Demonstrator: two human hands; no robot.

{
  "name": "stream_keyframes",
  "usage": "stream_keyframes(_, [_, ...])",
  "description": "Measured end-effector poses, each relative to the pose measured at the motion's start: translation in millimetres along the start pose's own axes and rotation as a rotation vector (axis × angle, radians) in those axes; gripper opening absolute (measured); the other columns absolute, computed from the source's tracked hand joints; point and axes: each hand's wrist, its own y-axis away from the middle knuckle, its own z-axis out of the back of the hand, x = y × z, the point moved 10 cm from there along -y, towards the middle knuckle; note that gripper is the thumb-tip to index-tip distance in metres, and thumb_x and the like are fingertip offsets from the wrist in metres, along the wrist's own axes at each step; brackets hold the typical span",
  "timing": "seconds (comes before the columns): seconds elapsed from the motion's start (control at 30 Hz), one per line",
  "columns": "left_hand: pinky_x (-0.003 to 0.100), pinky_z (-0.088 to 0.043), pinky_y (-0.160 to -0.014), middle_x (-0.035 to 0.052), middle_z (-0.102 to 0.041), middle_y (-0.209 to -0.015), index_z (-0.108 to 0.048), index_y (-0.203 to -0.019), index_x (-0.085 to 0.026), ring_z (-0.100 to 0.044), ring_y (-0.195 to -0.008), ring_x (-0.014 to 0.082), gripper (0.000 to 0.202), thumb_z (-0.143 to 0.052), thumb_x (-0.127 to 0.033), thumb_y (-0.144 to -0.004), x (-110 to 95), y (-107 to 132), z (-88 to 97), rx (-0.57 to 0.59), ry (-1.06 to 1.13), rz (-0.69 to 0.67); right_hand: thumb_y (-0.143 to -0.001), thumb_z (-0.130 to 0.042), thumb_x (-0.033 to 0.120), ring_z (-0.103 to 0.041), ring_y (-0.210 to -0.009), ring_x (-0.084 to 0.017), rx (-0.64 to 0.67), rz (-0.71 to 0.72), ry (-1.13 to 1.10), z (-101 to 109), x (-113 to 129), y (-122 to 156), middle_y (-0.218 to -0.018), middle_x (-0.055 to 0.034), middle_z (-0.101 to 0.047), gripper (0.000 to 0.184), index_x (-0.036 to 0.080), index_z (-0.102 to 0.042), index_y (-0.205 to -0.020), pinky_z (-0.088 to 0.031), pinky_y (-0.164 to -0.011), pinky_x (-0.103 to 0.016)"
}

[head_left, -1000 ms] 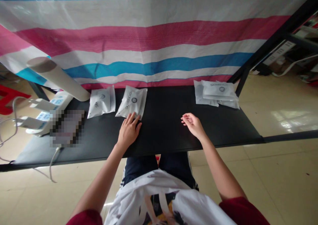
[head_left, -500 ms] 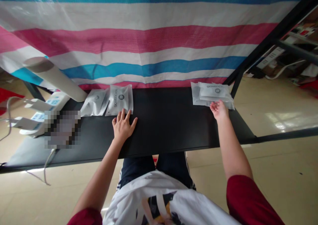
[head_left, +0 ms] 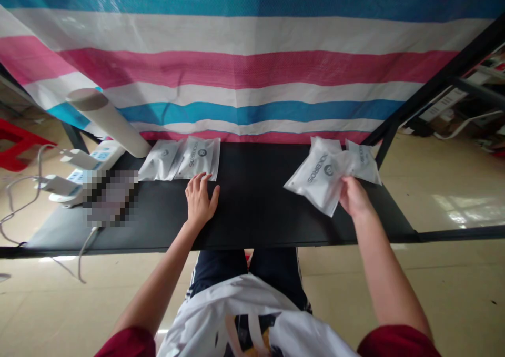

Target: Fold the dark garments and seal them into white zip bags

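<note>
My right hand (head_left: 353,196) grips the near corner of a white printed plastic pouch (head_left: 315,178) and holds it tilted above the black table (head_left: 256,210). Behind it a small pile of similar pouches (head_left: 363,160) lies at the table's back right corner. My left hand (head_left: 200,202) rests flat on the table with its fingers spread, fingertips at the near edge of a white pouch (head_left: 199,157). Another pouch (head_left: 161,160) lies just left of that one, partly under it.
A cardboard tube (head_left: 106,120) leans at the back left. White power strips with plugs and cables (head_left: 74,175) sit on the table's left end beside a blurred patch. A striped tarp (head_left: 252,68) hangs behind the table, and a black metal frame (head_left: 434,83) rises at right.
My right hand reached to the pile at the back right, took the top pouch and lifted it toward the middle. My left hand stayed by the left pouches.
</note>
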Motion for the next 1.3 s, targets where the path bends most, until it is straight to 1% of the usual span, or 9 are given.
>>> stream_keyframes(0.13, [0.041, -0.043, -0.102, 0.0109, -0.065, -0.118, -0.059, -0.118, -0.018, -0.058, -0.115, 0.0259, 0.041, -0.036, -0.046, -0.099, -16, -7, -6.8, 0.065, 0.270, 0.051, -0.077, -0.062, 0.035, -0.066, -0.073, -0.020, 0.459, -0.283, 0.172, -101, -73, 81, -0.080, -0.0033, -0.071, 0.019, 0.022, -0.066, -0.089, -0.056, -0.061, -0.030])
stream_keyframes(0.2, [0.035, -0.049, -0.093, 0.0090, -0.069, -0.108, -0.061, -0.112, -0.018, -0.064, -0.103, 0.0217, 0.042, -0.033, -0.047, -0.099, -35, -15, -17.0, 0.156, 0.440, 0.045, -0.077, -0.064, 0.037, -0.064, -0.068, -0.018, 0.573, -0.395, 0.189, -137, -100, 113, -0.078, -0.0019, -0.070, 0.021, 0.022, -0.067, -0.091, -0.055, -0.056, -0.029])
stream_keyframes(0.37, [0.028, -0.051, -0.083, 0.0065, -0.072, -0.105, -0.065, -0.111, -0.018, -0.068, -0.093, 0.0187, 0.033, -0.045, -0.040, -0.096, -92, -31, -47.1, 0.438, 0.433, -0.106, -0.080, -0.064, 0.041, -0.064, -0.070, -0.015, 0.682, -0.369, 0.216, -181, -107, 134, -0.080, -0.0005, -0.066, 0.022, 0.021, -0.063, -0.090, -0.052, -0.052, -0.023])
stream_keyframes(0.57, [0.029, -0.051, -0.079, 0.0067, -0.074, -0.106, -0.071, -0.107, -0.022, -0.069, -0.091, 0.0213, 0.033, -0.045, -0.037, -0.095, -113, -26, -79.4, 0.626, 0.166, -0.148, -0.085, -0.057, 0.053, -0.061, -0.058, -0.013, 0.501, -0.262, 0.323, -175, -101, 95, -0.074, 0.0001, -0.062, 0.033, 0.020, -0.060, -0.089, -0.050, -0.045, -0.021])
stream_keyframes(0.7, [0.029, -0.050, -0.074, 0.0069, -0.074, -0.093, -0.074, -0.099, -0.022, -0.069, -0.087, 0.0222, 0.028, -0.050, -0.035, -0.092, -115, -24, -86.9, 0.660, 0.117, -0.152, -0.079, -0.063, 0.058, -0.059, -0.060, -0.014, 0.547, -0.099, 0.390, -189, -97, 81, -0.067, 0.0013, -0.058, 0.040, 0.018, -0.063, -0.080, -0.053, -0.048, -0.025])
stream_keyframes(0.8, [0.029, -0.049, -0.073, 0.0068, -0.074, -0.091, -0.074, -0.097, -0.023, -0.069, -0.088, 0.0225, 0.027, -0.051, -0.034, -0.091, -112, -28, -85.7, 0.641, 0.096, -0.134, -0.074, -0.066, 0.062, -0.057, -0.057, -0.014, 0.573, -0.096, 0.362, -195, -98, 84, -0.062, 0.0031, -0.055, 0.045, 0.017, -0.064, -0.076, -0.055, -0.051, -0.028])
stream_keyframes(1.07, [0.030, -0.048, -0.078, 0.0066, -0.073, -0.095, -0.074, -0.097, -0.023, -0.067, -0.093, 0.0231, 0.024, -0.052, -0.032, -0.091, -100, -62, -84.5, 0.552, 0.055, -0.094, -0.083, -0.060, 0.061, -0.063, -0.056, -0.019, 0.569, -0.072, 0.437, -163, -99, 155, -0.062, -0.0020, -0.062, 0.043, 0.019, -0.065, -0.074, -0.053, -0.051, -0.030])
stream_keyframes(1.17, [0.031, -0.047, -0.080, 0.0065, -0.073, -0.093, -0.074, -0.095, -0.023, -0.066, -0.094, 0.0240, 0.023, -0.053, -0.031, -0.090, -97, -75, -88.4, 0.542, 0.045, -0.098, -0.086, -0.055, 0.062, -0.067, -0.060, -0.021, 0.561, -0.177, 0.408, -147, -113, 189, -0.067, -0.0044, -0.068, 0.043, 0.021, -0.066, -0.079, -0.055, -0.054, -0.033])
stream_keyframes(1.3, [0.041, -0.045, -0.090, 0.0084, -0.070, -0.103, -0.072, -0.097, -0.022, -0.061, -0.105, 0.0291, 0.025, -0.050, -0.033, -0.093, -106, -75, -77.5, 0.470, 0.024, -0.133, -0.086, -0.057, 0.062, -0.070, -0.066, -0.022, 0.512, -0.216, 0.371, -138, -111, 199, -0.079, -0.0057, -0.070, 0.041, 0.022, -0.067, -0.088, -0.057, -0.056, -0.034])
